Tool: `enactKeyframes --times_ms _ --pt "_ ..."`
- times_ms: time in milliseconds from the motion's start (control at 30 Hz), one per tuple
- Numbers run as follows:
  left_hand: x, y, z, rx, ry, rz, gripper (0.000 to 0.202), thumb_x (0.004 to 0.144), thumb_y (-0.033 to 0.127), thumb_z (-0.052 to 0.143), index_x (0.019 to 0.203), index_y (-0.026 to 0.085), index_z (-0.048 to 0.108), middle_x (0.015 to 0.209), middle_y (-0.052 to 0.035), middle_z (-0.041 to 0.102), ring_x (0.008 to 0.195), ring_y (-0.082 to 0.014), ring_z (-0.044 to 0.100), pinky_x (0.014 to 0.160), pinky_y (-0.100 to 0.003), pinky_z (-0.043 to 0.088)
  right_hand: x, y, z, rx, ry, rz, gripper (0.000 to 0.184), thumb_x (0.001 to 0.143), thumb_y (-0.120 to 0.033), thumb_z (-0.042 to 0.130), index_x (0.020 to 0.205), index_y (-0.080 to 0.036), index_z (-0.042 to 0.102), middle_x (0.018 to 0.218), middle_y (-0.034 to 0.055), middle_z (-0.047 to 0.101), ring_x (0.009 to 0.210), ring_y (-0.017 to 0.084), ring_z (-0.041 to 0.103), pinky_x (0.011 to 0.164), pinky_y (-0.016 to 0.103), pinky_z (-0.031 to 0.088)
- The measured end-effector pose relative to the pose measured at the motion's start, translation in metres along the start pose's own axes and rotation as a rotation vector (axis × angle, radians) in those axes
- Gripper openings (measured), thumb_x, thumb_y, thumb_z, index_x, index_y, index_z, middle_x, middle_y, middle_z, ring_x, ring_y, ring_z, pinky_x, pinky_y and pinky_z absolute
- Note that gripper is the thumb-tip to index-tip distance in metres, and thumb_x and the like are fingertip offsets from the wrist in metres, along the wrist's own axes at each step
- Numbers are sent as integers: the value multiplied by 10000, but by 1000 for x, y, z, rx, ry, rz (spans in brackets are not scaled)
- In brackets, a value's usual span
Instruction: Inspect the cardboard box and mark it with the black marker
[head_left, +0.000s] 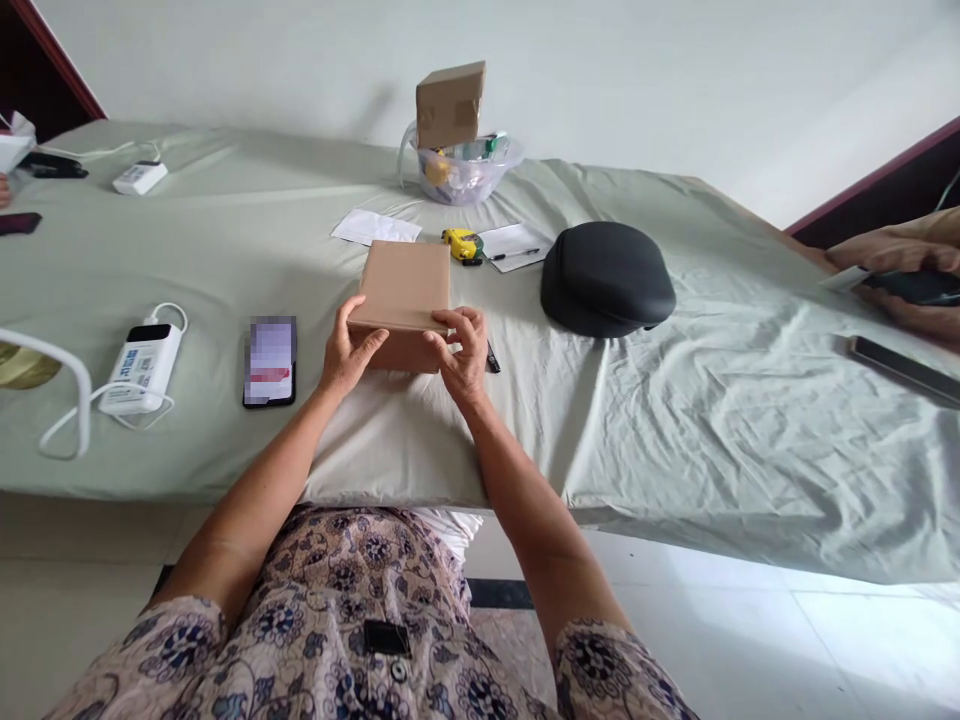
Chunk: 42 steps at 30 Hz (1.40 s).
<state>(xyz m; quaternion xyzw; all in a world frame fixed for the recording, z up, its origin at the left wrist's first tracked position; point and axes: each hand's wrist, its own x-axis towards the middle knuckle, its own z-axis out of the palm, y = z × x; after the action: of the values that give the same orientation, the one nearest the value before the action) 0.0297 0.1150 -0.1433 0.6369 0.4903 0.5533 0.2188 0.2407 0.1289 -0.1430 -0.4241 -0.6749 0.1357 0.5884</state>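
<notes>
A brown cardboard box [406, 280] stands on the cloth-covered table straight in front of me, its top flap lying flat. My left hand [349, 350] grips its near left corner, with the thumb on the front face and the fingers at the side and top edge. At the near right corner, my right hand [463, 350] holds the box in the same way, fingers on the top edge and thumb at the front. A small black object [492, 358] lies on the cloth beside my right hand, partly hidden by it.
Behind the box are a yellow tape measure [463, 243], papers [375, 227] and a plastic basket [469, 183] carrying another carton [450, 105]. A black case [607, 280] sits to the right. Leftward lie a phone [270, 362] and a white power bank [142, 368]. Other people's hands show at both sides.
</notes>
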Motion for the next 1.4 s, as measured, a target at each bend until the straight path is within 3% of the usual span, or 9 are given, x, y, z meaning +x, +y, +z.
enactKeyframes --times_ms 100,200,300,433,533,667,933,1033,1400 --pt "4 -5 -5 -11 40 -24 802 812 795 647 1384 247 522 1448 -125 579 1361 -314 554 1166 -460 444 -2 -2 2 37 -18 -29 447 926 -650 620 1098 -253 735 1003 67 586 868 182 602 720 318 589" --pt "10 -12 -9 -27 86 -11 811 852 774 617 1458 260 459 1490 -131 544 1382 -302 539 1176 -450 440 -5 -1 5 82 -162 -45 425 991 -575 553 1202 -236 698 890 39 618 750 152 599 728 314 592" --pt "12 -17 -8 70 107 71 717 974 719 441 1518 252 420 1540 -145 493 1456 -284 463 1238 -458 364 -12 -4 12 108 -265 -86 430 1024 -507 509 1319 -217 625 866 31 670 714 143 616 751 314 600" --pt "2 -18 2 222 89 118 670 1038 658 266 1503 227 482 1553 -179 440 1472 -304 433 1252 -520 326 -21 -13 21 120 -306 -155 391 1030 -473 511 1293 -212 636 873 29 726 682 128 643 733 279 594" --pt "-8 -15 12 231 28 170 670 1041 643 286 1549 224 414 1607 -191 361 1520 -320 367 1258 -544 306 -23 -17 23 80 -255 -114 386 1014 -514 539 1199 -213 695 832 20 739 632 117 635 697 253 577" --pt "-16 -8 19 256 -35 262 805 944 751 454 1541 215 385 1634 -219 306 1536 -365 336 1240 -560 331 -18 -13 17 35 -151 -18 407 985 -554 577 1089 -201 752 784 23 729 633 123 639 687 247 560" --pt "-13 3 28 331 20 149 909 772 846 623 1403 209 477 1583 -253 363 1488 -418 396 1147 -555 443 -5 0 6 18 -194 96 599 875 -736 621 1123 -210 769 674 8 674 573 147 580 632 296 537" --pt "-14 4 29 341 42 133 866 771 805 670 1378 218 482 1575 -239 371 1466 -409 423 1140 -540 449 -1 4 2 -3 -172 119 629 873 -755 601 1137 -209 763 676 6 662 581 146 571 645 297 527" --pt "-15 -2 14 287 0 180 735 859 678 581 1398 192 464 1588 -231 384 1460 -389 428 1184 -560 397 17 43 -38 -111 184 288 526 906 -638 582 1130 -187 733 580 -64 449 538 122 431 580 272 398"
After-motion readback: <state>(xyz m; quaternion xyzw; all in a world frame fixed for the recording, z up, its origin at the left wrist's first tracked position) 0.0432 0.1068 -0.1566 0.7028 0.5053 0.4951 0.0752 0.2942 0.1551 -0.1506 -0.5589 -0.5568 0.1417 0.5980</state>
